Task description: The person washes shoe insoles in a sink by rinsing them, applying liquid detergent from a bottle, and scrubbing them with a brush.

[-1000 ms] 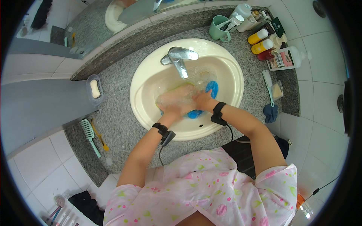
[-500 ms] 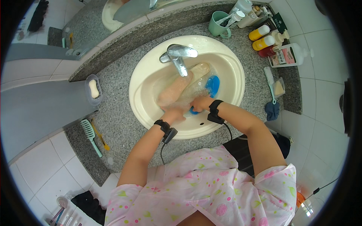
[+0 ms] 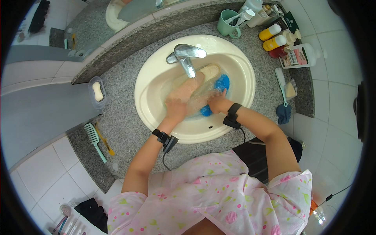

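Observation:
Sudsy water stands in the cream oval washbasin (image 3: 243, 113) under a chrome tap (image 3: 187, 56). A shoe-shaped piece (image 3: 187, 89), pinkish with a cream far end, lies slanted in the water; it looks like a flat shoe. My left hand (image 3: 176, 109) is closed over its near end, fingertips partly hidden. To the right lies a second shoe-like piece with blue patches (image 3: 222, 83), blurred by the water and foam. My right hand (image 3: 217, 103) grips it at the middle, between the two blue patches. Both my wrists wear black bands with small boxes.
Beside the basin on the granite counter (image 3: 121, 117) are a soap dish (image 3: 102, 94), a green comb (image 3: 94, 139) and a yellow brush (image 3: 105, 141). At the right stand a green mug (image 3: 226, 26), several bottles (image 3: 274, 42) and a long-handled brush (image 3: 281, 84). A mirror hangs behind.
My left hand has moved away and left onto the near end of the pinkish shoe. My right hand has shifted slightly right, and more of the near blue patch shows.

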The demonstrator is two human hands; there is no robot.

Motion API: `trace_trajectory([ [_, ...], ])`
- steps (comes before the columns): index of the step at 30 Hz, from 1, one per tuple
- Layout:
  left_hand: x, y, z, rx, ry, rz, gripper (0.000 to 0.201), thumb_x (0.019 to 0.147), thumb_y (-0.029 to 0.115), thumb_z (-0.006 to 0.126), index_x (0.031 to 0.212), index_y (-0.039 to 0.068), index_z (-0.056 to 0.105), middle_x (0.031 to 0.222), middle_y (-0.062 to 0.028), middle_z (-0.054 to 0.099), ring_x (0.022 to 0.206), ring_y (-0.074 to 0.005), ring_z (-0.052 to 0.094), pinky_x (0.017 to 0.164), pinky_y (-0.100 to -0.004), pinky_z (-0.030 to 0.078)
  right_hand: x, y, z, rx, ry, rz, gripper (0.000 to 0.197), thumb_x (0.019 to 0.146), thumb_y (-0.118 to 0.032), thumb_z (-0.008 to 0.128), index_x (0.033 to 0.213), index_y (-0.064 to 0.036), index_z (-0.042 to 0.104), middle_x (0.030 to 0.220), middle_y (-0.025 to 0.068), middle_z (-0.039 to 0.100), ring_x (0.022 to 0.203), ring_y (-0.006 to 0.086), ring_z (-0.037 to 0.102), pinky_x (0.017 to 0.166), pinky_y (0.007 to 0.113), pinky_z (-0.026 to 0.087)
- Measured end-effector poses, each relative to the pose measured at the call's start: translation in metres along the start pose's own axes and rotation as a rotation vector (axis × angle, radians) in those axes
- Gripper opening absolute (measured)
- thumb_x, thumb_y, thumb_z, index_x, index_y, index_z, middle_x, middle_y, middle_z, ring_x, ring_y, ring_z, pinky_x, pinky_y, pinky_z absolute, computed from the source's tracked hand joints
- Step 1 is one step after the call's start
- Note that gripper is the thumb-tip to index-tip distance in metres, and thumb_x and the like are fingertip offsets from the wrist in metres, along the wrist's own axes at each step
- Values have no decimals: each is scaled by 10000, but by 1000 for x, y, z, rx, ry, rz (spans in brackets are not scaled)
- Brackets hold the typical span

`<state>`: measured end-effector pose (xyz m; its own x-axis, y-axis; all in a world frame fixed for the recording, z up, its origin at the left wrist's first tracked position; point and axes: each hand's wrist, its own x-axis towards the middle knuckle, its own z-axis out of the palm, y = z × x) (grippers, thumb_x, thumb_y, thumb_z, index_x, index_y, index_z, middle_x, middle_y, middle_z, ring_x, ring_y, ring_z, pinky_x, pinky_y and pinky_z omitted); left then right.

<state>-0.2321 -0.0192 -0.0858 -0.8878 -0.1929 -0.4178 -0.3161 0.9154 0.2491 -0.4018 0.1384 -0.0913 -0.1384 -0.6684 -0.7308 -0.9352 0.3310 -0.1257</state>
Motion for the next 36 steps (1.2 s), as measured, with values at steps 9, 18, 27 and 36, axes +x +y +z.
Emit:
trace_trajectory([
  [9, -12, 4, 33, -16, -431, 41, 534, 851, 336, 604, 1348, 167, 510, 1399, -196, 432, 1312, -400, 364, 1091, -563, 232, 7, -18, -9, 62, -348, -81, 609, 788, -172, 600, 1377, -89, 471, 1458, 158, 380, 1376, 392, 272, 966, 807, 52],
  [18, -12, 15, 42, 30, -630, -50, 581, 891, 341, 556, 1431, 193, 400, 1480, -108, 375, 1401, -389, 240, 1064, -712, 96, 3, -46, -21, 202, -359, -261, 568, 781, -124, 530, 1347, -77, 500, 1404, 229, 436, 1344, 415, 339, 937, 802, 94],
  [27, -9, 17, 46, 63, -645, -63, 600, 868, 145, 520, 1448, 189, 371, 1514, -99, 315, 1393, -388, 259, 1043, -724, 167, 6, -44, -7, 173, -316, -244, 378, 736, -165, 608, 1099, -89, 685, 1295, 172, 559, 1267, 407, 426, 911, 813, 146],
  [36, -12, 17, 56, -164, -402, -43, 381, 885, 82, 444, 1237, 1, 562, 1258, -195, 581, 1188, -454, 501, 954, -765, 221, 2, -52, -9, -65, -7, -6, 430, 710, -202, 643, 1120, -77, 674, 1199, 161, 628, 1195, 389, 508, 959, 780, 131],
])
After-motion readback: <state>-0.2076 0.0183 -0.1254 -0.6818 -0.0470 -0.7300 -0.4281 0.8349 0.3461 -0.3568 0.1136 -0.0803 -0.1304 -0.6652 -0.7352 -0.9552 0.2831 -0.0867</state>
